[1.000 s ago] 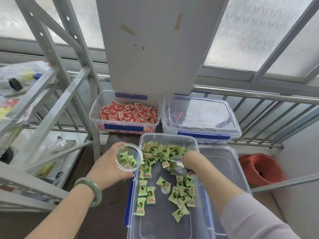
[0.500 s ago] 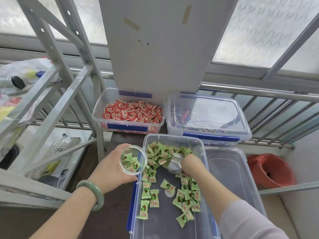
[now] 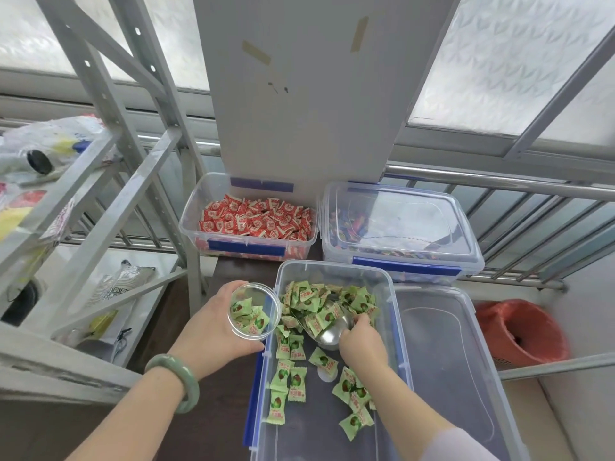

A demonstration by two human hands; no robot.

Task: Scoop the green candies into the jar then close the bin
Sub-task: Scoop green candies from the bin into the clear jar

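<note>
An open clear bin (image 3: pixel 332 271) with blue clips holds green wrapped candies (image 3: pixel 316 297), heaped at its far end and scattered toward me. My left hand (image 3: pixel 213 331) grips a clear round jar (image 3: pixel 254 309) at the bin's left rim; a few green candies lie inside it. My right hand (image 3: pixel 361 344) holds a metal scoop (image 3: pixel 332 331) low in the bin, pushed into the heap with candies on it. The bin's clear lid (image 3: pixel 446 357) lies flat just right of the bin.
Behind stand an open bin of red candies (image 3: pixel 253 221) and a lidded bin of mixed candies (image 3: pixel 396 227). A grey metal shelf frame (image 3: pixel 109 181) rises at left. A red-lined waste basket (image 3: pixel 519 331) sits at right, by a metal railing (image 3: pixel 532 188).
My right hand has driven the scoop forward into the candy heap and candies now rest on it. The jar in my left hand has stayed at the bin's left rim.
</note>
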